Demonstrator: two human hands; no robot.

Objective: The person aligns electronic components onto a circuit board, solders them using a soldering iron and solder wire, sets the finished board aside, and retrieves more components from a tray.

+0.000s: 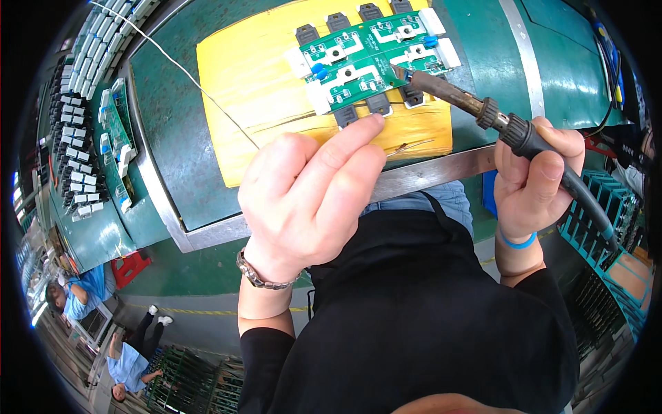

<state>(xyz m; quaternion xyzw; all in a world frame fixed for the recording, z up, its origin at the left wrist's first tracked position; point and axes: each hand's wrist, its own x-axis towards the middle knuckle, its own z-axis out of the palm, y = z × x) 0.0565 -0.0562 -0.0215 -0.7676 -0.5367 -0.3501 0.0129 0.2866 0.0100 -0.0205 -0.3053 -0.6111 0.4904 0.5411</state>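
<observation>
My right hand [534, 183] grips a soldering iron [510, 131] by its black handle. The iron's tip reaches the middle of a green circuit board [372, 58]. White blocks sit at the board's ends, blue round parts on it, and several black flat components [378, 104] stick out along its edges. My left hand [314, 186] is closed, its index fingertip at a black component on the near edge. A thin pale solder wire [196, 83] runs from the upper left into the left hand; the fingers hide where it is pinched. The board lies on a yellow pad [255, 90].
The green bench [172, 138] has a metal edge [434, 172] close to my body. At left lie more circuit boards [116, 141] beside rows of black-and-white parts [81, 165]. A teal rack [607, 234] stands at right. Two people in blue shirts [127, 366] appear at lower left.
</observation>
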